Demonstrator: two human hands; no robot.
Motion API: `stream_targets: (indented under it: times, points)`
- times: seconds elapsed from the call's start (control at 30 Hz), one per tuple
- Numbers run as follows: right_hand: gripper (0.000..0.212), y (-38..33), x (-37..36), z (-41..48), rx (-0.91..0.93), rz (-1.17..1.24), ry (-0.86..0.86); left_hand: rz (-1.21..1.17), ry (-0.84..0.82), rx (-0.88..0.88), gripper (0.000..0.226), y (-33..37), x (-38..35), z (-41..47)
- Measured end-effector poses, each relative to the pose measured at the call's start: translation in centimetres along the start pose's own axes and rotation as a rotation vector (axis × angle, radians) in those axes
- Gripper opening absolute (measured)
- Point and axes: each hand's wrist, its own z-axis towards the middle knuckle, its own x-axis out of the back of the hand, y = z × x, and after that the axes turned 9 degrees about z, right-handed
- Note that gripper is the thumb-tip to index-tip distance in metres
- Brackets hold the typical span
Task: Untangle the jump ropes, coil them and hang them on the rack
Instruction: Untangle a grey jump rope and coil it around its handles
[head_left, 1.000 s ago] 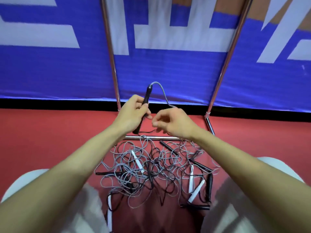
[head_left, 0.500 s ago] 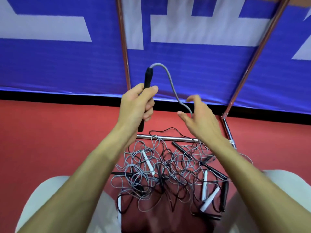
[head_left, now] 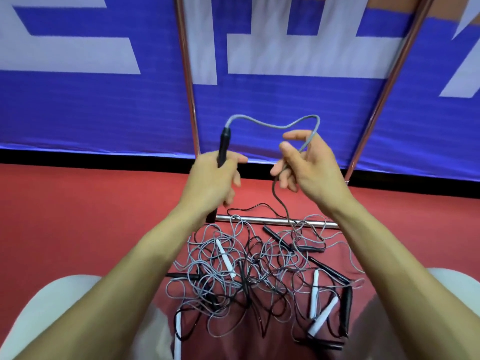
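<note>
My left hand (head_left: pixel 213 178) grips a black jump-rope handle (head_left: pixel 224 145) upright. Its grey rope (head_left: pixel 270 124) arches rightward from the handle top into my right hand (head_left: pixel 309 167), whose fingers curl loosely around it, thumb and forefinger apart. From there the rope drops to a tangled pile of grey and black ropes (head_left: pixel 259 276) on the red floor, with black handles and white handles (head_left: pixel 226 258) mixed in. The metal rack's base bar (head_left: pixel 275 220) lies just behind the pile, and its two uprights (head_left: pixel 187 74) rise behind my hands.
A blue and white banner (head_left: pixel 78 100) hangs behind the rack. The right upright (head_left: pixel 384 81) leans outward. My knees in light trousers (head_left: pixel 52 307) flank the pile at both lower corners. Red floor (head_left: pixel 78 203) stretches left and right.
My hands have spread apart. The left lifted the handle, and the right slid out along the grey rope to the right and closed loosely on it, drawing out a longer arch.
</note>
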Motion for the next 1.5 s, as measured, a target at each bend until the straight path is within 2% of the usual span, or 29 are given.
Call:
stream_targets:
  times: [0.13, 0.23, 0.3, 0.37, 0.5, 0.63, 0.7, 0.8, 0.9, 0.97, 1.03, 1.1, 1.17, 1.23, 1.3, 1.4, 1.5]
  points:
    - [0.009, -0.8, 0.0, -0.3, 0.007, 0.224, 0.115, 0.202, -0.28, -0.079, 0.035, -0.8, -2.3, -1.1]
    - [0.018, -1.6, 0.4, -0.4, -0.099, 0.529, 0.073, 0.169, -0.483, -0.159, 0.033, -0.8, -3.6, -1.9]
    - [0.018, -2.0, 0.8, -0.3, -0.137, 0.659, 0.056, 0.096, -0.533, -0.154, 0.025, -0.5, -4.4, -2.3]
    - [0.017, -2.0, 1.3, 0.0, -0.139, 0.671, 0.087, 0.036, -0.492, -0.117, 0.02, -0.4, -5.0, -2.6]
    - [0.019, -1.5, 2.6, 0.4, -0.105, 0.392, 0.226, -0.073, -0.397, -0.049, 0.021, -0.4, -5.1, -2.6]
    - [0.038, -0.5, 3.3, 0.0, -0.131, -0.011, 0.21, -0.155, -0.255, -0.075, 0.023, 0.1, -4.3, -2.4]
    - [0.04, 0.2, 3.3, -0.1, -0.108, -0.166, 0.18, -0.303, -0.184, -0.04, 0.022, 0.6, -3.7, -2.2]
    - [0.02, 1.8, 2.9, 0.1, -0.146, -0.302, 0.053, -0.577, -0.081, 0.005, 0.019, 1.6, -2.1, -2.1]
    - [0.027, 3.6, 2.0, 0.0, -0.226, -0.517, -0.243, -0.836, 0.01, 0.003, 0.018, 2.3, -0.4, -1.9]
    - [0.022, 4.9, 1.1, -0.3, -0.251, -0.663, -0.405, -0.977, 0.043, 0.01, 0.017, 2.6, 0.6, -1.9]
    - [0.015, 5.9, 0.6, -0.5, -0.209, -0.868, -0.418, -1.111, 0.061, 0.045, 0.017, 2.6, 1.3, -2.0]
    - [0.018, 6.1, 0.4, -0.7, -0.147, -0.986, -0.305, -1.198, 0.11, 0.052, 0.017, 2.5, 1.8, -2.0]
    - [0.018, 5.8, 0.2, -0.6, -0.147, -0.835, -0.146, -1.165, 0.231, 0.018, 0.016, 2.3, 2.1, -1.9]
    - [0.014, 4.7, -0.2, -0.4, -0.176, -0.523, 0.001, -1.043, 0.348, -0.026, 0.016, 2.2, 2.3, -1.9]
    - [0.013, 3.2, -0.5, -0.6, -0.207, -0.205, 0.07, -0.939, 0.381, -0.026, 0.018, 1.9, 2.1, -1.8]
    - [0.012, 0.8, -0.8, -1.0, -0.192, 0.104, 0.105, -0.759, 0.29, 0.042, 0.019, 1.0, 1.0, -1.7]
    - [0.011, -1.1, -0.9, -1.3, -0.135, 0.309, 0.123, -0.455, 0.08, 0.079, 0.021, 0.5, -0.9, -1.7]
